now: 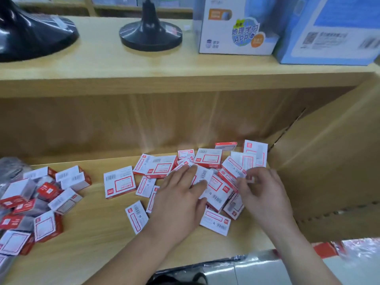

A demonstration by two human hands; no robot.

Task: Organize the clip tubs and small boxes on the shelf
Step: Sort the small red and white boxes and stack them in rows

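Note:
Several small white-and-red boxes [208,158] lie scattered flat on the lower wooden shelf [98,227], most of them heaped at its right end. My left hand [181,196] rests palm down on that heap, fingers spread over a white box [202,175]. My right hand [261,192] sits just right of it, thumb and fingers pinched on a tiny white-and-red box [249,178]. A second pile of thicker red-and-white boxes [45,202] covers the shelf's left end. One larger flat box [119,182] lies alone between the piles.
A brown cardboard carton [329,161] stands against the right end of the shelf. On the upper shelf [102,62] stand two black round bases [151,33] and two large blue-and-white product boxes [236,25]. Wrapped packs [349,249] lie below at the right.

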